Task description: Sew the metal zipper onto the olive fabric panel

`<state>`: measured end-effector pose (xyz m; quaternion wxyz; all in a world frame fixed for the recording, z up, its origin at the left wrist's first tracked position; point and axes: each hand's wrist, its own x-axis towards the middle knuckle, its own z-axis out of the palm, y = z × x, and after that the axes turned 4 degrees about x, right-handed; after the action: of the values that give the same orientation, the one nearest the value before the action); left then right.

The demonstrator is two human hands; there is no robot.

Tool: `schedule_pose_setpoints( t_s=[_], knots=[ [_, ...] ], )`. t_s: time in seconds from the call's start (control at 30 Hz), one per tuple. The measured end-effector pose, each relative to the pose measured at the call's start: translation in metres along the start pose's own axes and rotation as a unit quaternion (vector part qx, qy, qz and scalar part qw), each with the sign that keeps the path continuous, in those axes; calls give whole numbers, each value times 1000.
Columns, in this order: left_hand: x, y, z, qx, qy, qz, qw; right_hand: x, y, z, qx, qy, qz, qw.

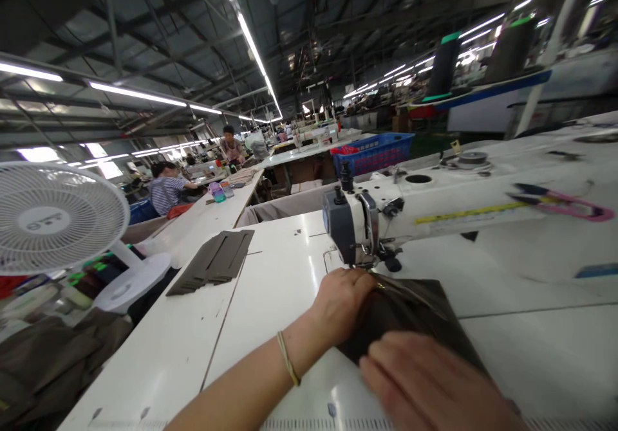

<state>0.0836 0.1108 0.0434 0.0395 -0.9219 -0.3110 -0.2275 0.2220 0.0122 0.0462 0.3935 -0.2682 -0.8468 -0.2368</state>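
while left hand fingers curl hidden under dark fabric | right hand blurred, flat

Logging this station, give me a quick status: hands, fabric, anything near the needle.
Left hand pressing dark fabric at the sewing machine head. Right hand flat on the fabric's near edge. Scissors lie on the machine arm, away from the needle.

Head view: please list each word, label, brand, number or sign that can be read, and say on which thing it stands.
None can be read.
Fan: the mark on its round hub is too blurred.
Sewing machine: the yellow strip on its arm carries only blurred marks.
Table: the ruler marks at its near edge show no legible numbers.
Dark fabric under both hands: no text.
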Motion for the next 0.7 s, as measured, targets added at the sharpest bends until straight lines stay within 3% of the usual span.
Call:
schedule_pose_setpoints(
  t_s=[0.07, 0.13, 0.2, 0.27, 0.37, 0.53, 0.63, 0.7],
  knots=[
    [2, -1, -3, -40, 3, -21, 999, -3, -31, 34, 41, 8, 13, 999],
    [6, -3, -5, -71, 10, -32, 997, -3, -48, 69, 65, -158, 64, 983],
    [11, -6, -6, -82, 13, -32, 996, -1, -48, 93, 53, -223, 123, 966],
    [14, -9, -7, -81, 20, -36, 996, -2, -35, 103, 39, -247, 167, 954],
    [12, -12, -7, -65, 52, -59, 995, -15, 3, 93, 29, -265, 199, 943],
    [-20, -1, 4, -27, 87, -61, 994, -70, 91, 40, -3, -251, 230, 940],
    [-45, 12, 13, 4, 53, -3, 999, -99, 128, 18, -4, -219, 220, 950],
    [-56, 18, 15, 22, 15, 34, 999, -110, 136, 14, 17, -184, 217, 958]
  ],
)
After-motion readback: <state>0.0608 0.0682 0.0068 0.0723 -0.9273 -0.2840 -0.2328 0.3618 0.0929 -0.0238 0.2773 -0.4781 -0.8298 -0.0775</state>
